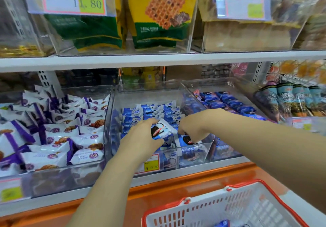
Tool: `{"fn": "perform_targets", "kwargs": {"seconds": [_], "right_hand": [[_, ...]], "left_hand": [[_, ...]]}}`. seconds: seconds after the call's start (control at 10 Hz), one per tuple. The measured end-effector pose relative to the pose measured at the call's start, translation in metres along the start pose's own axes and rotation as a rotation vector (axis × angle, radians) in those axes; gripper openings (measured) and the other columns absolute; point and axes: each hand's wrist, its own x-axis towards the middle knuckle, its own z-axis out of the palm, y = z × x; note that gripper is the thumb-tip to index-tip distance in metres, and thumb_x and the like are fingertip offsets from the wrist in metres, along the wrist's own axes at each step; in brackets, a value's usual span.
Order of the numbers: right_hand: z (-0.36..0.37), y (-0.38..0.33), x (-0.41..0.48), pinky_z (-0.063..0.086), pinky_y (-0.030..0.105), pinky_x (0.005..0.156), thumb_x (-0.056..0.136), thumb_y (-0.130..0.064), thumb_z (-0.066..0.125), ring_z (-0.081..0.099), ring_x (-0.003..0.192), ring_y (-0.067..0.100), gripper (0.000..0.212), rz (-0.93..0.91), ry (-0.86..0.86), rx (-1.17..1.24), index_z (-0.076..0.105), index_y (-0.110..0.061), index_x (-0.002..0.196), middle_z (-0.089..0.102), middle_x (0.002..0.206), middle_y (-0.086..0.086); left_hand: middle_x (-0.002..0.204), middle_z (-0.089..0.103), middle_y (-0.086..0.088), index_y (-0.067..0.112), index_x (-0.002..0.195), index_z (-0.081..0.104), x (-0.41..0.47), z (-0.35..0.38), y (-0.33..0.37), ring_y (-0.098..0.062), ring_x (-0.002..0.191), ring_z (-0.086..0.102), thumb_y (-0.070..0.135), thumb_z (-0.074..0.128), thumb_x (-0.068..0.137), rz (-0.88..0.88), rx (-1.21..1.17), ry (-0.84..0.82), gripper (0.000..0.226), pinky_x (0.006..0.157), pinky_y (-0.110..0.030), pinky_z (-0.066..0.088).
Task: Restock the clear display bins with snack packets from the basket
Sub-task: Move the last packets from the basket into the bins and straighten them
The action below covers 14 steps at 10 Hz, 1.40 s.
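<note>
Nearest, a white basket (pixel 247 207) with a red rim sits by the orange ledge (pixel 176 188), one blue packet (pixel 222 224) showing inside it. Beyond, both hands reach into the middle clear bin (pixel 194 151), stocked with blue packets: the left hand (pixel 141 135) grips a blue-and-white packet (pixel 160 129), the right hand (pixel 192 126) curls its fingers round a second packet (pixel 187 141). Purple packets (pixel 53 135) fill the bin to the left; yellow bags (pixel 162 15) stand on the shelf above

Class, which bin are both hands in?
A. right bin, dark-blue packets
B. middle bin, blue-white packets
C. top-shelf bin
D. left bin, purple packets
B: the left hand grips a packet and the right hand pinches another inside the middle bin.
</note>
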Motion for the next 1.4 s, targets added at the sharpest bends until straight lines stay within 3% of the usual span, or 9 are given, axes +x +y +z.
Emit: {"fn": "perform_targets", "kwargs": {"seconds": [0.1,0.3,0.5,0.7,0.8,0.9,1.0,1.1,1.4], "right_hand": [[0.004,0.001,-0.003,0.046,0.037,0.086,0.098,-0.007,0.044,0.051,0.120,0.034,0.043,0.017,0.028,0.074,0.045,-0.009,0.141,0.047,0.138,0.014],[0.023,0.005,-0.020,0.043,0.035,0.103,0.099,-0.011,0.044,0.050,0.126,0.025,0.042,0.042,0.339,0.429,0.049,-0.016,0.141,0.054,0.140,0.006],[0.035,-0.005,-0.019,0.041,0.035,0.105,0.102,-0.017,0.042,0.047,0.128,0.022,0.040,0.007,0.334,0.549,0.050,-0.020,0.141,0.051,0.142,0.004],[0.039,-0.009,-0.022,0.045,0.039,0.101,0.102,-0.015,0.041,0.047,0.127,0.025,0.044,0.024,0.360,0.515,0.044,-0.023,0.145,0.049,0.144,0.008],[0.053,-0.013,-0.034,0.043,0.042,0.104,0.102,-0.020,0.042,0.044,0.132,0.022,0.043,0.049,0.520,0.587,0.045,-0.027,0.145,0.044,0.149,0.000],[0.078,-0.015,-0.065,0.047,0.038,0.096,0.100,-0.023,0.049,0.051,0.121,0.015,0.033,0.039,0.794,0.634,0.057,-0.029,0.132,0.056,0.133,-0.008],[0.117,-0.015,-0.098,0.052,0.035,0.077,0.094,-0.021,0.058,0.063,0.095,0.015,0.021,0.002,1.006,0.683,0.068,-0.025,0.111,0.068,0.104,-0.007],[0.176,-0.012,-0.108,0.052,0.031,0.072,0.092,-0.022,0.059,0.065,0.087,0.013,0.018,0.047,0.885,0.701,0.070,-0.025,0.106,0.071,0.099,-0.008],[0.347,-0.030,-0.076,0.053,0.038,0.087,0.092,-0.024,0.055,0.063,0.105,0.028,0.025,0.127,-0.071,0.599,0.065,-0.020,0.114,0.066,0.115,0.007]], "left_hand": [[0.140,0.052,0.006,0.034,0.143,0.043,0.002,-0.001,0.000,-0.016,0.121,0.053,0.034,0.074,0.085,0.026,-0.006,-0.099,0.066,0.100,-0.035,0.046],[0.136,0.055,0.014,0.032,0.135,0.056,0.006,-0.007,0.000,-0.008,0.118,0.052,0.050,0.059,0.093,0.042,-0.039,-0.266,0.046,0.097,-0.026,0.041],[0.124,0.060,0.010,0.031,0.126,0.063,0.009,-0.002,0.001,-0.011,0.110,0.056,0.028,0.066,0.093,0.039,-0.016,-0.267,0.033,0.094,-0.025,0.043],[0.125,0.061,0.010,0.030,0.126,0.062,0.010,-0.002,0.003,-0.011,0.112,0.055,0.027,0.068,0.092,0.040,-0.026,-0.280,0.035,0.095,-0.026,0.042],[0.135,0.055,0.007,0.030,0.132,0.056,0.003,-0.003,0.010,-0.012,0.118,0.051,0.030,0.064,0.094,0.034,-0.026,-0.225,0.039,0.091,-0.024,0.037],[0.138,0.055,0.009,0.030,0.133,0.056,-0.012,-0.005,0.024,-0.011,0.121,0.054,0.030,0.060,0.096,0.103,-0.002,-0.027,0.038,0.099,-0.029,0.041],[0.123,0.060,0.007,0.025,0.126,0.061,-0.037,-0.001,0.046,-0.010,0.112,0.057,0.023,0.057,0.097,0.339,0.018,0.211,0.029,0.097,-0.028,0.042],[0.106,0.063,0.007,0.025,0.115,0.065,-0.071,0.032,0.064,-0.013,0.099,0.060,0.023,0.052,0.095,0.568,0.015,0.171,0.023,0.086,-0.031,0.048],[0.127,0.059,0.006,0.034,0.124,0.057,-0.122,0.193,0.041,-0.020,0.105,0.060,0.031,0.044,0.100,0.505,0.513,-0.632,0.027,0.087,-0.040,0.052]]}}
